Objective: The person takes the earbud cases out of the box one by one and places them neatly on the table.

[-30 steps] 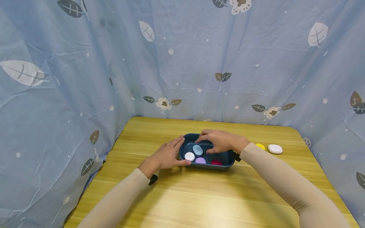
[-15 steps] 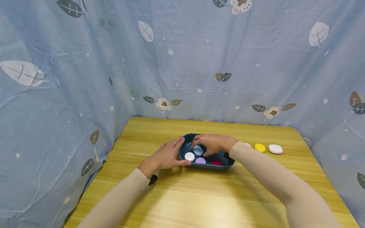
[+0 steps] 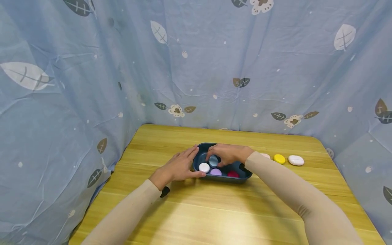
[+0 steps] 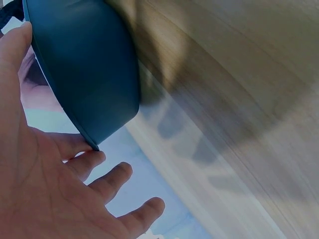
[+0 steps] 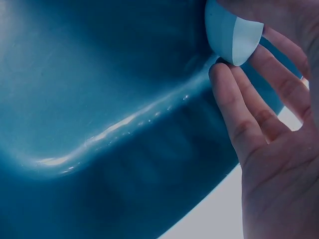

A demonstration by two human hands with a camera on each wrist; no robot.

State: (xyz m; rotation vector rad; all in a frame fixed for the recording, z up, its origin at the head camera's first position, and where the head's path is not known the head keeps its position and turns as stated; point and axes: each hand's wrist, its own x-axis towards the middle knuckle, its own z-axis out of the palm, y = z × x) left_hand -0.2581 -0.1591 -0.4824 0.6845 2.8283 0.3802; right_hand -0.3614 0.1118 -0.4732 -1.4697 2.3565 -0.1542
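In the head view a dark blue rounded box stands on the wooden table. At its left end, my left hand rests on the rim with thumb and fingers spread; the left wrist view shows the thumb and some fingertips touching the rim. Reaching into the box, my right hand pinches a light blue oval piece between thumb and fingers. Up close, the oval piece is smooth and two-toned. Beside it in the box lie a white round piece, a lilac one and a red one.
Right of the box, a yellow round piece and a white oval piece lie on the table. A pale pink piece is mostly hidden by the right sleeve. Blue patterned curtains enclose the table's back and sides.
My right hand has moved left and down within the box and closed its fingers round the light blue oval piece. The left hand has stayed on the rim.
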